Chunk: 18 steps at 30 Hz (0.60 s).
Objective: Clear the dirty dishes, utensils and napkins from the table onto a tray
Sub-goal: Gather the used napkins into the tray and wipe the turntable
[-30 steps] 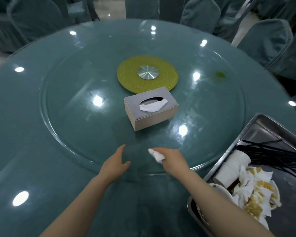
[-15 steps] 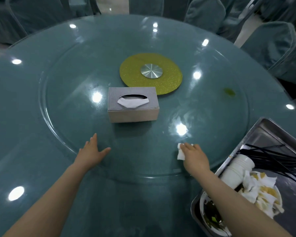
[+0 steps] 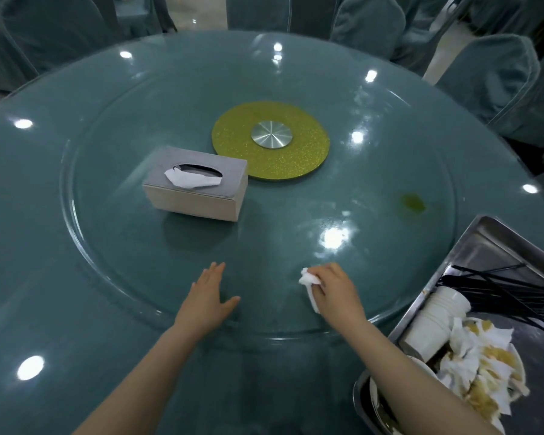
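My right hand point(image 3: 336, 291) grips a crumpled white napkin point(image 3: 308, 282) and presses it on the glass turntable point(image 3: 113, 246) near its front edge. My left hand point(image 3: 209, 298) lies flat on the glass with straight fingers, a little to the left. A metal tray point(image 3: 496, 243) sits at the lower right. It holds stacked white paper cups point(image 3: 434, 321), black chopsticks point(image 3: 509, 290) and a bowl with soiled napkins point(image 3: 481, 362). My right forearm crosses the tray's near corner.
A grey tissue box point(image 3: 198, 189) stands on the turntable left of the yellow-green centre disc point(image 3: 270, 142). A greenish stain point(image 3: 413, 202) marks the glass at the right. Teal-covered chairs point(image 3: 487, 70) ring the round table.
The turntable has rotated, carrying the tissue box to the left. My right hand slid the napkin across the glass, right then back toward the middle. My left hand moved left, then back right.
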Tool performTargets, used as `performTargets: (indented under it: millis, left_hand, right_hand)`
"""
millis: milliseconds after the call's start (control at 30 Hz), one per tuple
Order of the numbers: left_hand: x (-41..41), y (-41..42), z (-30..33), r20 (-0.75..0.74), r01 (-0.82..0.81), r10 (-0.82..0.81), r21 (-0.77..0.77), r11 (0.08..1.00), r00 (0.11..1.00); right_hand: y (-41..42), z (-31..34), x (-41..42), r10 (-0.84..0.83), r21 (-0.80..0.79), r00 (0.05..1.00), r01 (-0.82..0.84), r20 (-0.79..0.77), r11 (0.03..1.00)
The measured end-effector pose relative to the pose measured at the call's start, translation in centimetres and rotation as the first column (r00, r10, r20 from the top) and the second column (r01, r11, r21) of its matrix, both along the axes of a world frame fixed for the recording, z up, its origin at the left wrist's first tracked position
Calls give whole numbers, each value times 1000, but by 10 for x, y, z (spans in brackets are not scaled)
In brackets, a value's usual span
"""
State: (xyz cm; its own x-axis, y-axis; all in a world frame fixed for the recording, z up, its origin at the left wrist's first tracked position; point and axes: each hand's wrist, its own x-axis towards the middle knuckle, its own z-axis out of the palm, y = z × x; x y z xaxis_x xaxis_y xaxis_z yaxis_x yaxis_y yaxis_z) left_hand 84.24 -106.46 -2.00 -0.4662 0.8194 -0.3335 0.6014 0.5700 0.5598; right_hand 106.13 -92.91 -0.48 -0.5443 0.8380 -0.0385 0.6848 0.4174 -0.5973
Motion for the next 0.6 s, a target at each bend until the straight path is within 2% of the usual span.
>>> performTargets:
  millis: [100,300,400,467,600]
  left_hand:
    - [3,6,0,3,18,-18,0,1000,1000]
    - [17,26,-1,18,80,-80,-5,997,997]
    - [27,37,0,25,128,-128,-13,992,992]
    - [33,43,1,24,160,-159,-14,987,987]
    - [44,52,0,-6,206,-208,-80,975,978]
  right_hand:
    - [21,3,20,-130,25,989,129,65,991]
    - [42,4,48,-293,173,945,268,146,948]
    - [41,-6,53,-269,185,935,229,232,956]
    - [35,-12,53,-232,130,932,203,278,971]
    - [15,-19,37,-167,-1,972,169,167,986]
